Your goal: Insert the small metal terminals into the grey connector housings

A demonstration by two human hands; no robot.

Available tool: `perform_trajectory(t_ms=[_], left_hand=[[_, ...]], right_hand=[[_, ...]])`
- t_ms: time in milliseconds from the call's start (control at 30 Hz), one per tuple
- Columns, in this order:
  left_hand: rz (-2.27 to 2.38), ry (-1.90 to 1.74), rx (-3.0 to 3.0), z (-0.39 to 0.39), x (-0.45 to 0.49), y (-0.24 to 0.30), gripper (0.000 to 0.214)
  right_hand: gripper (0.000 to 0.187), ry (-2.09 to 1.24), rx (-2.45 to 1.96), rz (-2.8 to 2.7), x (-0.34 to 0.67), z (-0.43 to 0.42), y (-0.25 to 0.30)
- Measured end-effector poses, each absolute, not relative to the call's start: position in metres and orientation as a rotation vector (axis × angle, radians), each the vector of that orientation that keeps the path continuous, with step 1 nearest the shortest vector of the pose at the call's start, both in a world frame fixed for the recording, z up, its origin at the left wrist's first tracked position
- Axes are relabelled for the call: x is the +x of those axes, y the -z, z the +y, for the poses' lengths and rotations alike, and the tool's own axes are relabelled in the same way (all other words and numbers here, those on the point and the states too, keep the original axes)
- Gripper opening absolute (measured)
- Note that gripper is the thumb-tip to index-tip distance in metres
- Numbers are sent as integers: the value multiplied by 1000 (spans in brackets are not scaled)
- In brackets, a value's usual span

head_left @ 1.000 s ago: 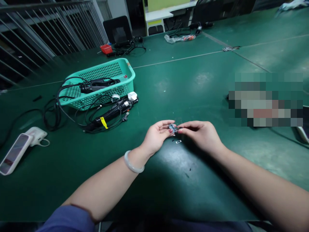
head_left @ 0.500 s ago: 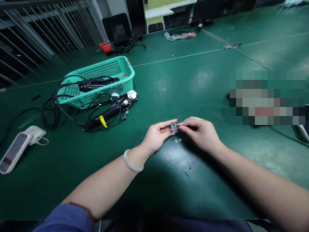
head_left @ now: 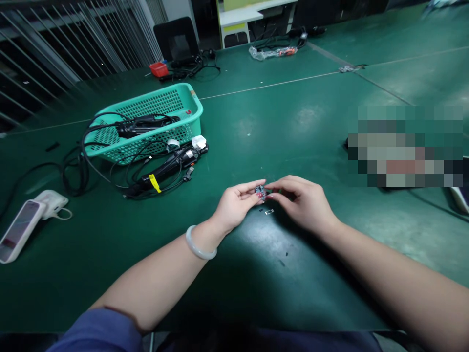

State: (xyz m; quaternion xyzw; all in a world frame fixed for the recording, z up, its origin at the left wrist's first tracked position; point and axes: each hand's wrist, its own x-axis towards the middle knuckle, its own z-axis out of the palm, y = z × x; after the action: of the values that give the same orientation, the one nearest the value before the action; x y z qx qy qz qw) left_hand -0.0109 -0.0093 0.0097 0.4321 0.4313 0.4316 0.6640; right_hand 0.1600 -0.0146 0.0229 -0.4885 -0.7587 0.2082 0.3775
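Hands (head_left: pixel 235 208) (head_left: pixel 308 201), small part (head_left: pixel 260 188) (greyish) between fingertips.

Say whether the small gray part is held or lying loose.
Held: the left hand pinches the small gray part in its fingertips. Whether the right hand touches it, I cannot tell.

The table (head_left: pixel 289 137) ahead of the right hand (head_left: pixel 306 199) allows passage — basket (head_left: pixel 185 131) and cables (head_left: pixel 85 168) block leftward.

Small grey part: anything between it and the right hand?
Nothing visible. The left hand pinches the small grey part; the right hand is right beside it, contact unclear. The white-edged piece lies nearer the wearer, out of the way.
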Motion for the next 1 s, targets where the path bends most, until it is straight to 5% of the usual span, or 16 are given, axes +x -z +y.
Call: perform_trajectory(t_ms=[1000], left_hand=[[1066, -932, 1165, -12, -10, -10, 46]], right_hand=[[13, -614, -1309, -1901, 162, -12, -19]])
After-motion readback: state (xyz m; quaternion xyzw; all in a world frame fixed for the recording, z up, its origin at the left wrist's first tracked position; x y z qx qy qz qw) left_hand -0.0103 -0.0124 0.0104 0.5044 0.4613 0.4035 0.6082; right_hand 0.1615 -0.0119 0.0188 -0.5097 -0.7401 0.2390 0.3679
